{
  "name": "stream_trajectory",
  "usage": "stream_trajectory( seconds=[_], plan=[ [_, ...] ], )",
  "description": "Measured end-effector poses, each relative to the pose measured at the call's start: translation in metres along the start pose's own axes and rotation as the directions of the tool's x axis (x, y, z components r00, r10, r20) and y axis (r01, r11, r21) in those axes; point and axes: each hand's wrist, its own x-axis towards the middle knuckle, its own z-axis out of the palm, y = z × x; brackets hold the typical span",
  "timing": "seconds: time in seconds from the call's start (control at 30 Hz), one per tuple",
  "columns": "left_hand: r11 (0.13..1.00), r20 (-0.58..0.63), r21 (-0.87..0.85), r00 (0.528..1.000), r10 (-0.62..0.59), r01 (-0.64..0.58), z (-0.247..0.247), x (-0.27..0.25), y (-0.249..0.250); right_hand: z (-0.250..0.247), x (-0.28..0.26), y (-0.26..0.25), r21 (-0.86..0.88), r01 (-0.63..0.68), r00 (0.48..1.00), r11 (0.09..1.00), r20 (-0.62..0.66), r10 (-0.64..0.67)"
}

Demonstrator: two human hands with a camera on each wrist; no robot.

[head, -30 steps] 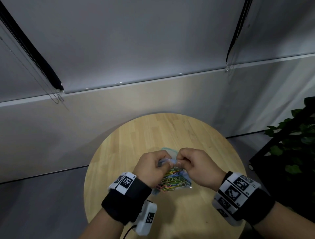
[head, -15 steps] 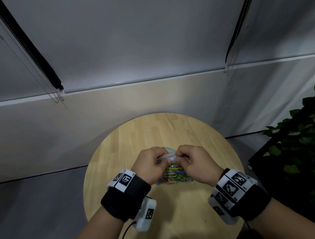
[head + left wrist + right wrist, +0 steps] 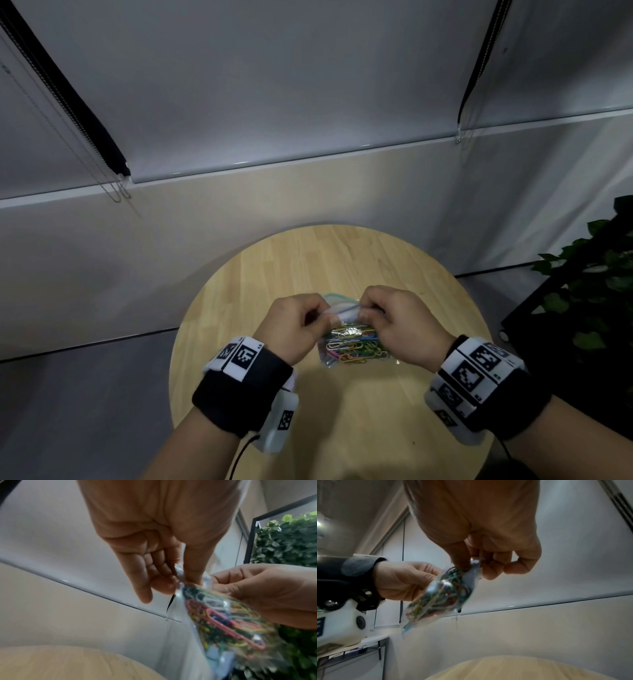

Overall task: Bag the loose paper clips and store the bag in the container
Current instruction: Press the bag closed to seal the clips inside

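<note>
A clear zip bag (image 3: pixel 354 346) full of coloured paper clips (image 3: pixel 221 618) hangs above the round wooden table (image 3: pixel 274 274). My left hand (image 3: pixel 294 323) pinches the bag's top strip at its left end, thumb against fingers (image 3: pixel 180 580). My right hand (image 3: pixel 397 322) pinches the same strip at its right end. In the right wrist view the bag (image 3: pixel 440 596) dangles below my right hand's fingertips (image 3: pixel 471 563), tilted down to the left. No container shows in any view.
A pale wall with a window blind and its bead chains (image 3: pixel 116 185) stands behind the table. A leafy green plant in a black frame (image 3: pixel 589 291) is at the right. A white desk edge (image 3: pixel 373 639) shows at the left.
My two hands have moved apart along the bag's top strip, and the bag has risen slightly and hangs more freely between them.
</note>
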Motion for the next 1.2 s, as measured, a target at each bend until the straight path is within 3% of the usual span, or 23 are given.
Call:
stream_trajectory(
  seconds=[0.1,0.23,0.5,0.63,0.87,1.2],
  plan=[
    [0.995,-0.005,0.078,0.998,0.061,-0.060,0.000,0.001,0.001,-0.001,-0.001,0.001,-0.001,-0.020,1.000,1.000,0.024,0.020],
    [0.994,-0.008,0.033,0.995,0.103,-0.102,0.007,0.002,0.007,0.003,0.003,-0.005,0.012,0.018,0.999,1.000,0.047,-0.019],
    [0.997,-0.009,0.018,0.997,0.074,-0.074,0.006,0.007,0.006,0.010,0.001,-0.005,-0.014,0.042,0.998,0.999,-0.046,-0.043],
    [0.983,0.027,0.121,0.991,0.133,-0.135,0.012,0.009,0.009,0.007,0.004,-0.003,-0.048,0.058,0.996,0.997,0.070,-0.054],
    [0.994,-0.010,-0.090,0.998,-0.063,0.062,0.005,0.010,0.000,0.003,0.012,0.001,-0.028,0.025,0.998,0.999,0.053,-0.023],
    [0.981,0.037,-0.158,0.994,-0.106,0.110,0.014,0.012,-0.006,0.013,0.009,0.008,-0.037,0.065,0.991,0.997,0.116,-0.060]
  ],
)
